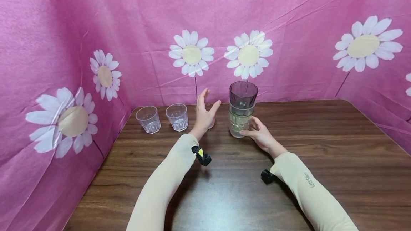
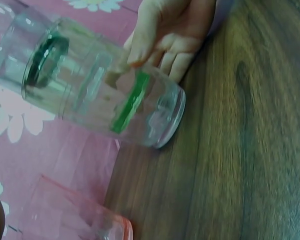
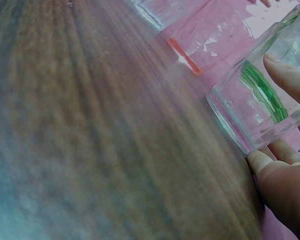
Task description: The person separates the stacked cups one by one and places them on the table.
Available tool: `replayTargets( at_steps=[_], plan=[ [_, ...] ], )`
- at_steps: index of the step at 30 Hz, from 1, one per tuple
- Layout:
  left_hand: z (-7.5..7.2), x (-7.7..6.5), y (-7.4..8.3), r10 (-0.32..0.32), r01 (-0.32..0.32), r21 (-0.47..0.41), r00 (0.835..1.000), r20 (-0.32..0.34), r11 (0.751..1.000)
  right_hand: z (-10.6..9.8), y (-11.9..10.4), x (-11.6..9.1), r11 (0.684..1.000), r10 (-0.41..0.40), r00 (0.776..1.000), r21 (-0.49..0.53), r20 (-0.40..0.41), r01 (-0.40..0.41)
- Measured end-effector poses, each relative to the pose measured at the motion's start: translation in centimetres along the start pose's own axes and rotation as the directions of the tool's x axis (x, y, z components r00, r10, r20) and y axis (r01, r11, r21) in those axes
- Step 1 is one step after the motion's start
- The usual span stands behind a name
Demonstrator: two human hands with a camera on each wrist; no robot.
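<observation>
A tall stack of nested glasses (image 1: 241, 119) stands upright on the table, a dark smoky one on top and clear and greenish ones below. My right hand (image 1: 260, 136) grips the lowest glass (image 3: 235, 117), thumb on the near side and fingers at its back. A green band (image 2: 131, 102) shows inside the stack's lower part. My left hand (image 1: 204, 115) is raised with fingers apart, just left of the stack and not touching it. Mostly hidden behind that hand in the head view is a pink glass (image 2: 75, 215); whether the hand touches it I cannot tell.
Two clear glasses stand apart at the table's back left, one near the corner (image 1: 148, 119) and one (image 1: 177, 117) closer to my left hand. Pink cloth with daisies (image 1: 144, 45) hangs along the back and sides of the brown wooden table (image 1: 231, 195).
</observation>
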State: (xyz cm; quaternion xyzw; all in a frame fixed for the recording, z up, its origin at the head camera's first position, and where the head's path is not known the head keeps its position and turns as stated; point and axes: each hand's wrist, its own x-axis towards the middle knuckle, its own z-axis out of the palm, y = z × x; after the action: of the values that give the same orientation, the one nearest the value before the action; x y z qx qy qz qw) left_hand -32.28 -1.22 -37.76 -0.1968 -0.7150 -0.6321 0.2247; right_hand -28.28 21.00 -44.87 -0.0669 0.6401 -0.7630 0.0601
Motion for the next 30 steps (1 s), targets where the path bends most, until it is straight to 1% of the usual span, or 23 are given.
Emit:
replayTargets(
  at_steps=[4, 8, 12, 14, 16, 19, 23, 26, 30],
  plan=[
    [0.6, -0.3, 0.5, 0.015, -0.014, -0.015, 0.999, 0.031, 1.0, -0.1, 0.2, 0.0, 1.0, -0.001, 1.0, -0.009, -0.001, 0.001],
    [1.2, -0.6, 1.0, 0.015, -0.012, -0.035, 0.997, 0.082, 0.999, -0.1, 0.4, 0.2, 1.0, -0.007, 1.0, -0.007, 0.0, 0.007],
    [1.7, -0.9, 1.4, 0.028, -0.02, -0.065, 0.99, 0.136, 0.998, -0.3, 0.5, 0.0, 0.999, -0.046, 0.998, -0.008, 0.034, 0.046],
    [2.0, -1.1, 1.3, 0.04, -0.029, -0.073, 0.987, 0.155, 0.997, -0.4, 0.6, 0.0, 0.997, -0.075, 0.996, 0.01, 0.056, 0.075],
    [2.2, -1.2, 1.4, 0.057, -0.045, -0.078, 0.984, 0.167, 0.996, -0.4, 0.6, -0.1, 0.996, -0.086, 0.994, 0.01, 0.067, 0.085],
    [2.5, -1.5, 1.4, 0.061, -0.048, -0.074, 0.982, 0.178, 0.996, -0.4, 0.5, 0.1, 0.998, -0.063, 0.997, 0.012, 0.045, 0.062],
    [2.8, -1.7, 1.6, 0.044, -0.028, -0.085, 0.979, 0.197, 0.996, -0.2, 0.3, 0.2, 1.0, -0.007, 1.0, -0.011, 0.001, 0.007],
    [2.9, -1.8, 1.7, 0.029, -0.01, -0.095, 0.978, 0.207, 0.995, -0.1, 0.1, 0.1, 1.0, 0.012, 1.0, -0.012, -0.007, -0.012],
    [3.0, -2.0, 1.6, 0.026, -0.005, -0.098, 0.978, 0.209, 0.995, -0.1, 0.0, 0.0, 1.0, 0.019, 1.0, -0.005, -0.004, -0.019]
  ],
)
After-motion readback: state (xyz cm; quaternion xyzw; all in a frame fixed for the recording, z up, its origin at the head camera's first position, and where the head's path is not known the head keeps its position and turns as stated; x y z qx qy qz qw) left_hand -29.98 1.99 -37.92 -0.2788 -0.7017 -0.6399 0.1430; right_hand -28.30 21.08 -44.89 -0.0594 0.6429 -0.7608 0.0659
